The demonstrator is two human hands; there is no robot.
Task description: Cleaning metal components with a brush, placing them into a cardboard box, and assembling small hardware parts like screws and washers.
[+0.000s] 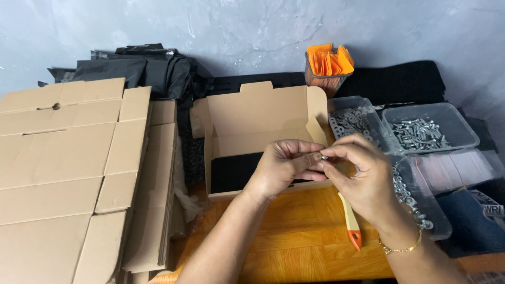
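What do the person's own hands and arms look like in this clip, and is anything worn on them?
Both forearms are bare, with no sleeves in view and no gloves. The left hand wears nothing that shows: no ring, watch or band. The right hand has a thin gold-coloured chain bracelet at the wrist. No rings can be made out on its fingers.

place: small packing workshop — evidence: flat cardboard boxes (68, 173) stacked on a wooden table (294, 236) | clear tubs of bolts (428, 129) and washers (350, 121) | black bags (142, 66) — bare wall
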